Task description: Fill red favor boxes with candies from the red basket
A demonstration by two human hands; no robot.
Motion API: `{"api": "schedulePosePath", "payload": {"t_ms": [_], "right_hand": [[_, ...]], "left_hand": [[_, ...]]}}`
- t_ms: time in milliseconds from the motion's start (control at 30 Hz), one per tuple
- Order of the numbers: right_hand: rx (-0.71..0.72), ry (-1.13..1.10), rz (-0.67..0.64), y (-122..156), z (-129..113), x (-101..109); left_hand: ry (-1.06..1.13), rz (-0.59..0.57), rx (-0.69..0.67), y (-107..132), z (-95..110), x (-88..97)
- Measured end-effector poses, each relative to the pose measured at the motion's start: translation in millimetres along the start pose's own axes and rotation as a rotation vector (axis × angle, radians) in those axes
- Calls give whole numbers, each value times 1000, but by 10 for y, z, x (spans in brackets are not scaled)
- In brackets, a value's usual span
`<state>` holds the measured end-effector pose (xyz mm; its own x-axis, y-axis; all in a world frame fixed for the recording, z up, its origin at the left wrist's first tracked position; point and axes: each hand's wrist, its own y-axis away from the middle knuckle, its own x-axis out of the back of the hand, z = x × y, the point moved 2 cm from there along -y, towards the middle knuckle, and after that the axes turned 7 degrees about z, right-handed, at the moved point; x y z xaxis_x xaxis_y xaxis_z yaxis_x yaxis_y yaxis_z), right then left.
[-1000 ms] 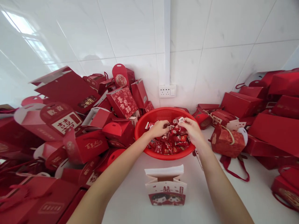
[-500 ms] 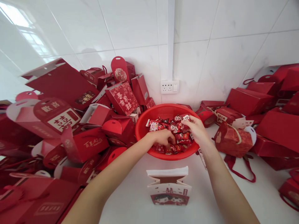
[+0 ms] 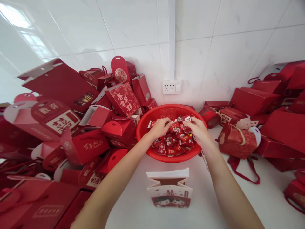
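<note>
Wrapped red candies (image 3: 170, 148) fill the bottom of a red plastic basket (image 3: 140, 125). My left hand (image 3: 160, 128) reaches over the basket's left side with its fingers curled down among the candies. Its fingertips are partly hidden, and I cannot make out what they hold. At the right rim, my right hand (image 3: 199, 129) pinches red-wrapped candies with white labels, thumb and fingers closed on them. In front of the basket a small paper gift box (image 3: 169, 192) stands upright with its top open. It is white and red, with two cartoon faces on its front.
Red gift boxes (image 3: 84, 144) are heaped along the left. More red boxes (image 3: 254, 101) are piled at the right, near a patterned box with a rope handle (image 3: 238, 141). A white tiled wall with a power socket (image 3: 172, 87) rises behind the white tabletop (image 3: 133, 203).
My left hand has moved from the front middle of the candies up and back toward the basket's left rear. The right hand stays nearly in place with its candies. The view has shifted slightly.
</note>
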<state>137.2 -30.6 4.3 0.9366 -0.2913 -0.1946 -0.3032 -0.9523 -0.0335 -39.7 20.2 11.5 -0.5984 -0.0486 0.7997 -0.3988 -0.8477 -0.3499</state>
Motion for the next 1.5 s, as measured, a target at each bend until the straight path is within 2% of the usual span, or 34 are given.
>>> {"api": "schedulePosePath", "payload": {"t_ms": [67,167,233,367,467,600,667,767,900,967,1033,1133,1200,1333,1500], "right_hand": [[-6,-13,-5,2,5,-3],[-4,-27,-18,2,10,-1],[-8,-30,-42,4,11,-1],[-18,-41,-97,21,3,-15],[-3,-70,-90,36,-9,-27],[23,-155,-5,22,-13,-16],[42,-222,72,-8,-10,10],[67,-339,192,-58,-17,62],[44,-445,262,-70,-44,118],[17,-466,265,-56,-51,130],[-4,-477,263,-46,-49,130],[-22,-488,255,-54,-33,114],[-31,-493,249,-70,-21,103],[-57,-480,226,-82,-16,92],[-61,-450,169,-46,-46,75]], "left_hand": [[77,55,-32,11,27,13],[227,197,-107,25,26,34],[302,240,-157,27,12,24],[398,124,-225,30,35,-52],[411,51,-262,48,83,-92],[390,61,-227,44,68,-86],[300,55,-226,19,46,-82],[151,-69,-327,-27,105,-135],[-19,-409,-561,-62,364,-376],[-162,-517,-612,-89,462,-505],[-269,-522,-527,-146,471,-573],[-276,-438,-273,-255,320,-530],[-228,-369,-155,-322,168,-446],[-100,-255,-31,-420,-78,-303],[177,-182,132,-454,-191,-231]]}}
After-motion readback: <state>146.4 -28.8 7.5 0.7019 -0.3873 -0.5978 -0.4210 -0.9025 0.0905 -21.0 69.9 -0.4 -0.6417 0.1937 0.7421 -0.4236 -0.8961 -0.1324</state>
